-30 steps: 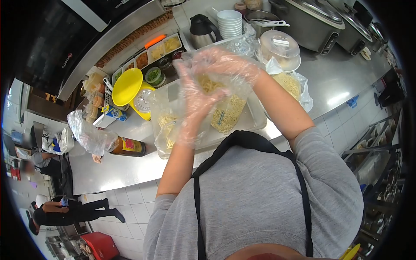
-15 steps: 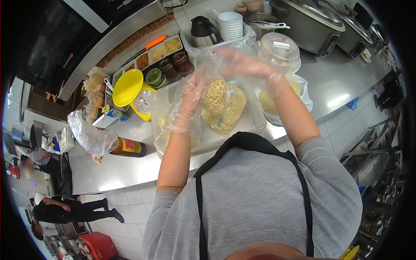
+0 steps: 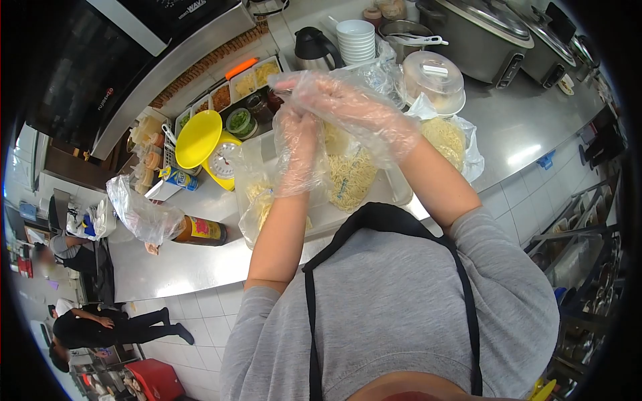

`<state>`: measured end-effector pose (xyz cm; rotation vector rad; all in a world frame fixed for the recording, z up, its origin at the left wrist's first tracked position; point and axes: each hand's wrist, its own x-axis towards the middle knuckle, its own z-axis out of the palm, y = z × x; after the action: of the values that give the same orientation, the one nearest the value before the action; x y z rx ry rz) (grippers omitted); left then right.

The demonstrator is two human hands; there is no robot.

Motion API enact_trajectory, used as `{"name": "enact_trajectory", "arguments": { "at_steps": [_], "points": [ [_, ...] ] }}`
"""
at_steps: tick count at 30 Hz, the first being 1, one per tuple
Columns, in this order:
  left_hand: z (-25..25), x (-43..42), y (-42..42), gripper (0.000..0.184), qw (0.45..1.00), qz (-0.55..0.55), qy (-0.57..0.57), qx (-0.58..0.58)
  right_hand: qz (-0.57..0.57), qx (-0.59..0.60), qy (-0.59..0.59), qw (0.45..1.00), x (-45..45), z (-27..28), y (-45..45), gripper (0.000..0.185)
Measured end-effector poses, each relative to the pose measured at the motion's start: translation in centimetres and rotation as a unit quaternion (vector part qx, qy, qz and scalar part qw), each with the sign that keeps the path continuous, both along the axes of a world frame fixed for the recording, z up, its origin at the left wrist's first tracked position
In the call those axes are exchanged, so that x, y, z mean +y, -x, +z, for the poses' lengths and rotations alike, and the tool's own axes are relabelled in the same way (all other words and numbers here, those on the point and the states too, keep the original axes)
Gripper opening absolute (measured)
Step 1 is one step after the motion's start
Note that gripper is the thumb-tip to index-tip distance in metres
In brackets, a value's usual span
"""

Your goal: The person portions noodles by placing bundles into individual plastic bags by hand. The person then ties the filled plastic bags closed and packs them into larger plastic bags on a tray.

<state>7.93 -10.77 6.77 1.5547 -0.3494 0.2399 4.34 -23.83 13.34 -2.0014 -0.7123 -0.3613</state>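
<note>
Both my hands wear loose clear plastic gloves and meet above a tray of noodle bags. My left hand [image 3: 297, 140] is closed around the gathered neck of a clear plastic bag of noodles [image 3: 336, 140], which hangs partly hidden behind my right hand [image 3: 354, 110]. My right hand reaches across the top of my left, its fingers stretched over the bag's neck; whether they grip the plastic is unclear. Below lies another bag of noodles [image 3: 352, 180] in the shallow white tray [image 3: 399, 184]. More bagged noodles [image 3: 257, 200] sit at the tray's left side, beside my left forearm.
A yellow kitchen scale [image 3: 224, 160] and a sauce bottle [image 3: 204, 230] stand left. Behind are topping containers [image 3: 257, 77], a black-and-steel jug [image 3: 314, 48] and stacked white bowls [image 3: 356, 41]. To the right are an open noodle bag [image 3: 443, 142] and a covered dish [image 3: 433, 77]. Co-workers stand far left.
My right hand has swung left and over my left hand at the bag's neck. The hanging noodle bag is now more covered by my right hand.
</note>
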Motion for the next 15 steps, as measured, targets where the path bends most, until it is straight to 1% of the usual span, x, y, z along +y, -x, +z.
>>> {"name": "enact_trajectory", "arguments": {
  "at_steps": [1,2,3,4,5,6,7,8,9,10,11,13,15],
  "points": [
    [-0.3,0.0,-0.5,0.028,1.0,-0.001,0.001,0.0,-0.043,-0.046,0.014,0.998,-0.1,-0.1,0.0,0.036],
    [-0.6,0.1,-1.0,0.027,0.998,-0.013,-0.049,-0.038,-0.044,-0.046,0.014,0.998,-0.4,0.0,0.0,0.036],
    [-0.1,0.2,-0.9,0.027,0.992,-0.026,-0.1,-0.075,-0.038,-0.034,0.04,0.998,-0.9,0.0,-0.1,0.035],
    [0.3,0.4,-0.5,0.027,0.992,-0.029,-0.102,-0.073,-0.031,-0.022,0.066,0.997,-1.3,0.0,-0.2,0.035],
    [0.9,0.7,-0.2,0.029,0.968,-0.023,-0.226,-0.103,-0.033,-0.021,0.064,0.997,-1.4,-0.2,-0.5,0.035],
    [2.1,0.8,0.2,0.031,0.929,-0.015,-0.346,-0.133,-0.058,-0.037,0.042,0.997,-1.5,-0.4,-0.9,0.034],
    [3.1,1.0,0.2,0.031,0.928,-0.015,-0.346,-0.134,-0.081,-0.052,0.02,0.995,-1.5,-0.3,-1.2,0.035],
    [3.9,1.5,0.2,0.032,0.961,-0.142,-0.235,-0.02,-0.08,-0.05,0.019,0.995,-1.5,-0.1,-1.3,0.035],
    [4.5,1.8,0.4,0.033,0.954,-0.261,-0.114,0.097,-0.041,0.036,-0.043,0.998,-1.4,0.5,-1.2,0.033],
    [5.0,1.7,0.8,0.033,0.954,-0.259,-0.114,0.098,-0.001,0.121,-0.104,0.987,-1.2,0.9,-1.2,0.033],
    [5.5,1.5,1.4,0.033,0.955,-0.255,-0.119,0.091,0.0,0.12,-0.105,0.987,-1.0,0.8,-1.1,0.033],
    [5.3,1.2,1.1,0.033,0.956,-0.255,-0.125,0.08,0.049,0.176,-0.242,0.953,-0.8,0.7,-0.9,0.033],
    [3.4,1.1,0.0,0.032,0.948,-0.281,-0.105,0.107,0.056,0.173,-0.249,0.951,-0.8,0.8,-0.5,0.032]
  ]
}}
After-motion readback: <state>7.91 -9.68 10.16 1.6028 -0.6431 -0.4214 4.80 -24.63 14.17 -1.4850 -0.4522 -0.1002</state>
